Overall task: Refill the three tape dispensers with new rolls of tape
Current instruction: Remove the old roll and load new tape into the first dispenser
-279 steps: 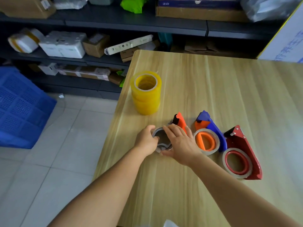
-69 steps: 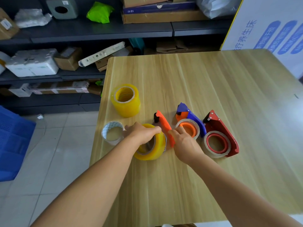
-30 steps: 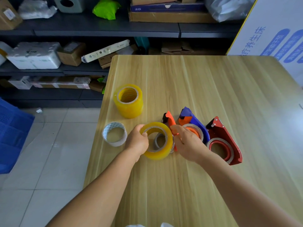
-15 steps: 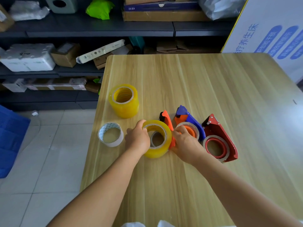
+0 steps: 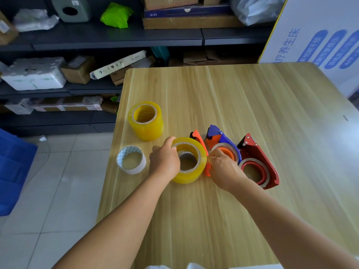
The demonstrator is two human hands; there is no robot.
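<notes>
Three tape dispensers lie side by side on the wooden table (image 5: pixel 252 98): an orange one (image 5: pixel 198 137), a blue one (image 5: pixel 220 135) and a red one (image 5: pixel 261 158). My left hand (image 5: pixel 165 162) grips a new yellow tape roll (image 5: pixel 196 171) and holds it over the orange dispenser's hub, covering most of that dispenser. My right hand (image 5: pixel 223 167) grips the orange dispenser's right edge, next to the blue dispenser's worn roll. The red dispenser carries a nearly bare core. A stack of yellow rolls (image 5: pixel 145 121) stands behind. An empty white core (image 5: pixel 131 160) lies at the left.
The table's left edge runs close to the white core, with tiled floor below. Dark shelves with boxes and foam blocks stand behind the table. A blue crate (image 5: pixel 11 171) sits on the floor at the left. A white printed board (image 5: pixel 320 35) leans at the back right.
Nine seconds ago both hands worked the old core on the orange dispenser. That core now lies at the left. The yellow roll has settled lower and flatter over the hub in the last second.
</notes>
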